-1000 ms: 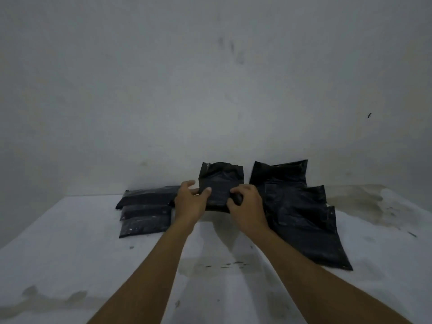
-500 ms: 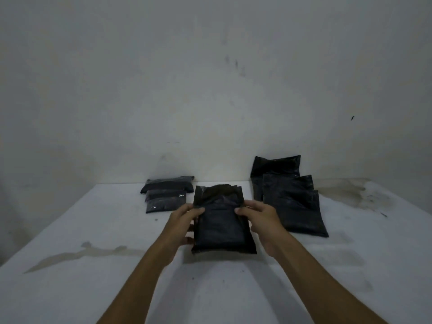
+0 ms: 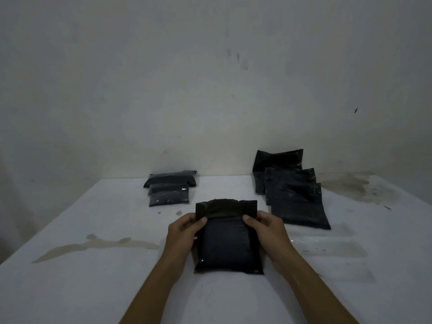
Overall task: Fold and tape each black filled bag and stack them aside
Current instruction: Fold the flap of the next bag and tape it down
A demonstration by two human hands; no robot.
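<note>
A filled black bag [image 3: 226, 246] lies flat on the white table [image 3: 93, 288] in front of me, its open top flap standing up at the far end. My left hand [image 3: 183, 232] grips the bag's upper left edge, thumb on top. My right hand [image 3: 264, 228] grips the upper right edge the same way. At the back left sits a stack of three folded black bags [image 3: 169, 188]. At the back right three unfolded filled black bags [image 3: 292, 190] overlap, leaning toward the wall.
A pale wall [image 3: 210, 90] rises directly behind the table's far edge. Brownish stains mark the table at the left [image 3: 93, 244] and at the far right [image 3: 350, 185]. No tape is visible.
Both hands have pulled the bag from the back of the table toward me and laid it flat in front. The view has tilted as the hands came nearer.
</note>
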